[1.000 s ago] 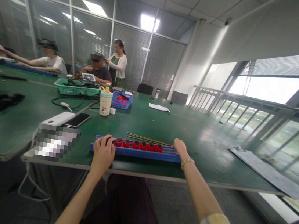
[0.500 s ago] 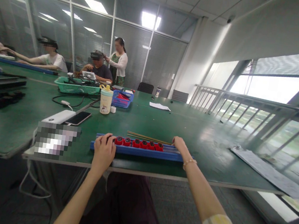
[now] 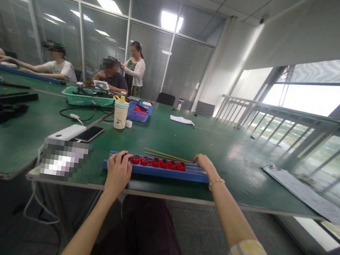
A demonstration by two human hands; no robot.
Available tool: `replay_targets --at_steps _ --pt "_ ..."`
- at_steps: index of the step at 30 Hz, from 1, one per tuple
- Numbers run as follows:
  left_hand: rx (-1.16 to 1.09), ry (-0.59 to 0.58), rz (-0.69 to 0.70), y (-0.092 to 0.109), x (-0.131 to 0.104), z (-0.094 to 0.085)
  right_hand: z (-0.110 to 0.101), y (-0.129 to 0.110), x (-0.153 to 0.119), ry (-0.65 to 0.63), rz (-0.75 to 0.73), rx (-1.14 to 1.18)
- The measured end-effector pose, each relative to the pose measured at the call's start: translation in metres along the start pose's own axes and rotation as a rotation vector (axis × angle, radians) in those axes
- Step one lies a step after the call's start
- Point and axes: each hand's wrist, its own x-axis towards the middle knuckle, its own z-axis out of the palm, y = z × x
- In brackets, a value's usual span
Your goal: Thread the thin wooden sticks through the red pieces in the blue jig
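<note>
A long blue rail-like tray point(image 3: 157, 172) lies lengthwise in front of me, near the table's front edge. Several red blocks point(image 3: 164, 164) with black tops sit in a row along its channel. My left hand point(image 3: 118, 173) curls over the tray's left end, its fingers closed around a small dark piece beside the leftmost block; the fingers partly hide it. Beyond the right end, my right hand point(image 3: 204, 163) bends down with fingertips pinched where thin brass-coloured rods point(image 3: 166, 155) come together. The rods lie behind the tray, spreading apart leftward.
Left of the tray are a white power bank point(image 3: 65, 132), a phone point(image 3: 89, 134) and a cup point(image 3: 120, 114). Green point(image 3: 87, 98) and blue baskets point(image 3: 140, 114) stand farther back. A clipboard with papers point(image 3: 303, 190) lies right. Several people are at the far left side.
My right hand has shifted slightly left, its fingertips at the rod ends. My left hand and the red blocks stay where they were.
</note>
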Motion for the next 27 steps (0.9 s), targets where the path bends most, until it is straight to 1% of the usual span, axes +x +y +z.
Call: replay_targets --at_steps 8,27 --pt "-0.001 0.007 0.005 0.0 0.0 0.0 -0.002 0.001 0.003 -0.086 0.028 -0.009" --pt "-0.013 -0.012 -0.018 0.002 -0.001 -0.002 -0.015 -0.007 0.002 -0.249 -0.018 -0.054"
